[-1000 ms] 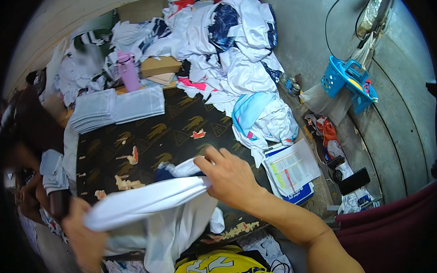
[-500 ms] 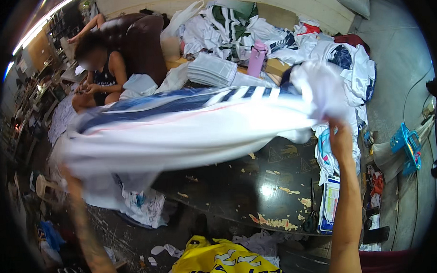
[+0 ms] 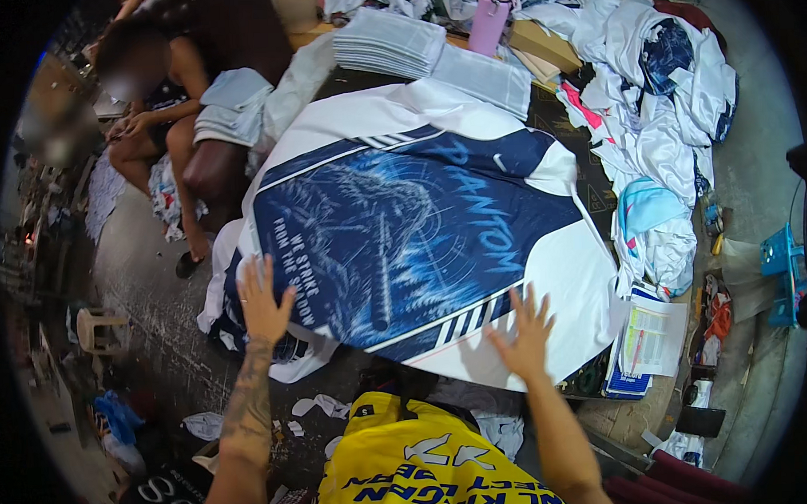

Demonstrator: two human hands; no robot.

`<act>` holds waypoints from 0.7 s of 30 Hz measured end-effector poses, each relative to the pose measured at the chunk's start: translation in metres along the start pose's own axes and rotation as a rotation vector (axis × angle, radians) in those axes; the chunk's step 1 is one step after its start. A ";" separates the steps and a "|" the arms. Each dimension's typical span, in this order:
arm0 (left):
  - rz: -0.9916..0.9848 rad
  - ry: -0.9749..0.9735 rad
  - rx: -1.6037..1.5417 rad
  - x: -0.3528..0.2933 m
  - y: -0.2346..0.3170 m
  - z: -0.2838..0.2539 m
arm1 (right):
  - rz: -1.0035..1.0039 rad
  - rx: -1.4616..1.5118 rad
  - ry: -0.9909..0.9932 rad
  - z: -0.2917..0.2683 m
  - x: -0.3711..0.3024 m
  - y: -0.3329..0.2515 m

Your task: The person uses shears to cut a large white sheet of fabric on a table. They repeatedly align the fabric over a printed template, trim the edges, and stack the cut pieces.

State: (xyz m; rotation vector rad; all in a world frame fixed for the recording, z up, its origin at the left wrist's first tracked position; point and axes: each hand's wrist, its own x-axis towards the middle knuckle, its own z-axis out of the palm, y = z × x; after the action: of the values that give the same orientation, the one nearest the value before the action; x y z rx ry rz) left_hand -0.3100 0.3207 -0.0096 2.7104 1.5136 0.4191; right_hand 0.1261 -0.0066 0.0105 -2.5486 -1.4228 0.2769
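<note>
A navy and white printed jersey panel (image 3: 394, 226) lies spread over the dark table, with pale blue artwork, lettering and white stripes on it. My left hand (image 3: 265, 303) rests open near its left edge, fingers spread. Toward the near right side, my right hand (image 3: 524, 338) is also open, its fingers spread over the striped border and white margin. Neither hand grips the fabric. Beneath the panel's left end, more white and navy fabric (image 3: 287, 358) hangs at the table's side.
Stacked folded white cloths (image 3: 387, 44) and a pink bottle (image 3: 491, 20) stand beyond the panel. Fabric heaps (image 3: 657, 145) line the right, above papers (image 3: 654, 337). A seated person (image 3: 163, 109) is at the far left. A stool (image 3: 100, 332) and blue basket (image 3: 780, 270) stand farther out.
The panel, earlier stretched and blurred in the air between both hands, now lies on the table. Both hands have let go of its edges and moved inward onto it. The view has shifted.
</note>
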 end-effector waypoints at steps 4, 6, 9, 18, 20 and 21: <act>-0.389 -0.089 0.008 0.013 -0.015 -0.005 | 0.286 0.009 -0.284 0.005 -0.060 -0.036; -0.590 -0.237 0.148 0.020 -0.026 -0.004 | 0.379 0.068 -0.324 -0.001 -0.067 -0.055; 0.001 -0.062 0.012 0.098 -0.041 0.029 | 0.437 0.227 -0.268 0.009 -0.032 -0.065; -0.063 -0.151 0.072 0.417 0.090 0.150 | 0.304 -0.252 -0.083 -0.007 0.218 0.114; 0.040 -0.259 -0.046 0.473 0.127 0.155 | 0.392 -0.163 -0.144 -0.044 0.280 0.136; 0.163 -0.335 -0.143 0.495 0.134 0.156 | 0.279 -0.220 -0.019 -0.059 0.295 0.136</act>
State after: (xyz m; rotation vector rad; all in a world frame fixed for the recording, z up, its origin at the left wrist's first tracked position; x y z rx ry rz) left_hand 0.0851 0.6824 -0.0294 2.6334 1.1387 0.0631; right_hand 0.4048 0.1699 0.0118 -2.9336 -1.1578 0.1978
